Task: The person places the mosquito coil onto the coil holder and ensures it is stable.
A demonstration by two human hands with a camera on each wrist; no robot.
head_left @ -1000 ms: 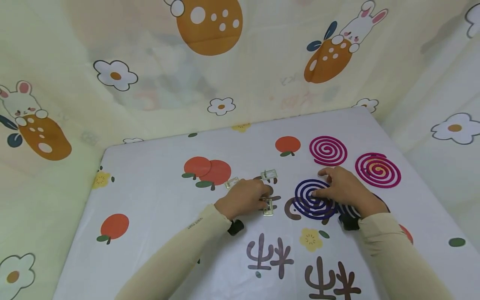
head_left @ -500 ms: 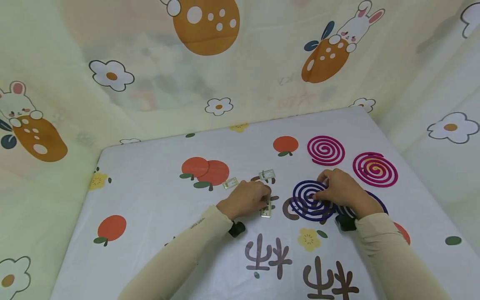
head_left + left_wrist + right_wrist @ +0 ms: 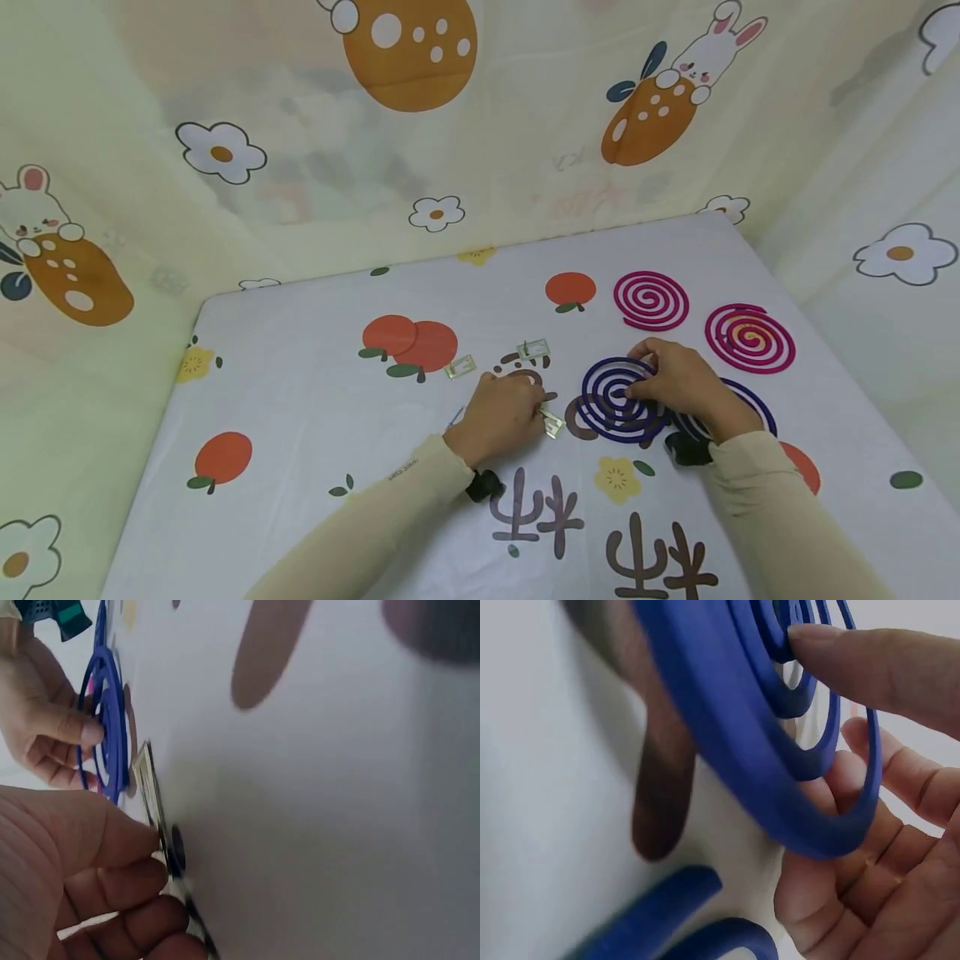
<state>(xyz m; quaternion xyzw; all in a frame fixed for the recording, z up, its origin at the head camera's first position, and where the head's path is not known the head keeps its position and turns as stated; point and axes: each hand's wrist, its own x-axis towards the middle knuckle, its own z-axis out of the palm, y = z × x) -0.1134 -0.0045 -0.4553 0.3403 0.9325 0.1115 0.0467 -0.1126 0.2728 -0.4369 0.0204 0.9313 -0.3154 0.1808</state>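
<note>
A small pale metal stand (image 3: 552,422) is pinched between the thumb and fingers of my left hand (image 3: 501,417); in the left wrist view the flat metal piece (image 3: 151,787) lies close to the tabletop. My right hand (image 3: 681,382) grips a dark blue spiral coil (image 3: 618,400), thumb near its centre and fingers behind it. The right wrist view shows that blue coil (image 3: 735,750) tilted off the table, with the thumb (image 3: 877,667) against its inner rings. A second blue coil (image 3: 759,402) lies partly under my right hand.
Two more metal stands (image 3: 533,350) (image 3: 461,366) lie beyond my left hand. Two magenta coils (image 3: 651,301) (image 3: 750,338) lie at the back right. The printed tablecloth (image 3: 300,358) runs back to a patterned curtain (image 3: 315,192).
My left hand has moved slightly towards the person, and the stand in it has turned from upright to slanted in view. The right hand and its coil have barely shifted.
</note>
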